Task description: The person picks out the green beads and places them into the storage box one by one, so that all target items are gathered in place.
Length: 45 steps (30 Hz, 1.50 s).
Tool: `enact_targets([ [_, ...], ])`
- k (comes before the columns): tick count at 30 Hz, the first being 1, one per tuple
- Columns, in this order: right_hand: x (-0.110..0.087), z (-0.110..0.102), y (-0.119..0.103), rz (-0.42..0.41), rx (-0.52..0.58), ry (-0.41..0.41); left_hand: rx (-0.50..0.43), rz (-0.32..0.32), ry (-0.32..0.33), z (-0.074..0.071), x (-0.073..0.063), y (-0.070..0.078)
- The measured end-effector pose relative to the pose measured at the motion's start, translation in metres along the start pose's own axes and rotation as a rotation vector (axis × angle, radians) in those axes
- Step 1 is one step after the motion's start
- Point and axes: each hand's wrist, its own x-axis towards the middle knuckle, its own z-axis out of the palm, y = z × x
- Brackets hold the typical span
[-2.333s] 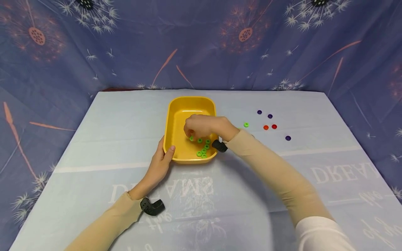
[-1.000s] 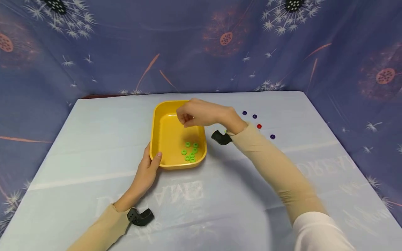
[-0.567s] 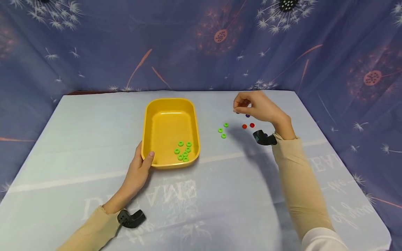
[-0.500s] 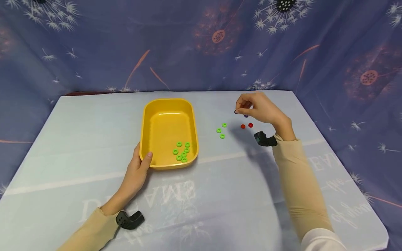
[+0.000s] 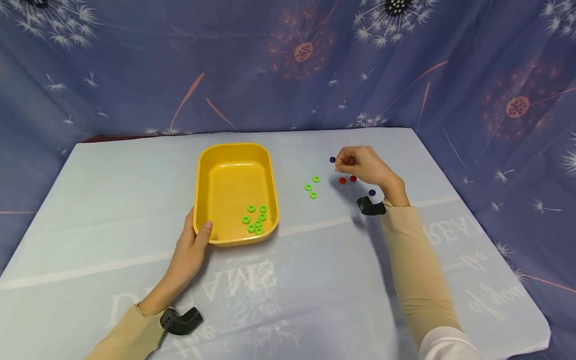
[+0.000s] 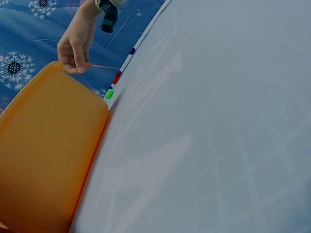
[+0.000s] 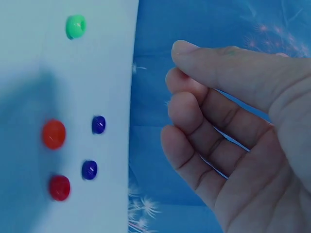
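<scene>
My left hand (image 5: 189, 251) grips the near left corner of a yellow tray (image 5: 200, 185), thumb over the rim and fingers outside. Inside lie several green ring-shaped beads (image 5: 251, 208), gathered toward the near right corner. Above the table to the right hovers my right hand (image 5: 365, 164), its fingers loosely bent and the thumb close to the index finger. No bead shows between those fingertips in the right wrist view. Below it are an orange bead (image 7: 54, 134), a red bead (image 7: 59, 188) and two purple beads (image 7: 98, 124).
Three green beads (image 5: 308, 187) lie on the cloth between the tray and my right hand. One purple bead (image 5: 372, 192) sits near the right wrist. A pale cloth covers the table (image 5: 315, 280); a blue patterned curtain (image 5: 252, 65) hangs behind it.
My right hand has let go of a green bead in the tray and moved right, over the loose beads, then dipped slightly. The left hand keeps its grip on the tray.
</scene>
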Motion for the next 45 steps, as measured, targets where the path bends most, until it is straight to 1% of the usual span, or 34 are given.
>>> enact_targets([
  [8, 0.013, 0.018, 0.005, 0.014, 0.041, -0.092, -0.001, 0.010, 0.003, 0.000, -0.002, -0.002],
  [17, 0.019, 0.031, 0.008, 0.024, 0.058, -0.124, 0.011, 0.013, 0.014, 0.000, -0.001, -0.001],
  [24, 0.022, 0.037, 0.008, 0.004, 0.043, -0.106, 0.015, 0.014, 0.015, 0.001, 0.000, -0.001],
  [30, 0.024, 0.042, 0.010, -0.006, 0.069, -0.089, -0.006, 0.011, 0.016, 0.001, 0.000, 0.002],
  [39, 0.033, 0.051, 0.013, 0.039, 0.193, -0.056, -0.005, 0.010, 0.023, 0.001, 0.000, 0.000],
  [45, 0.037, 0.054, 0.019, 0.070, 0.277, -0.078, 0.002, 0.005, 0.021, 0.003, 0.000, 0.000],
])
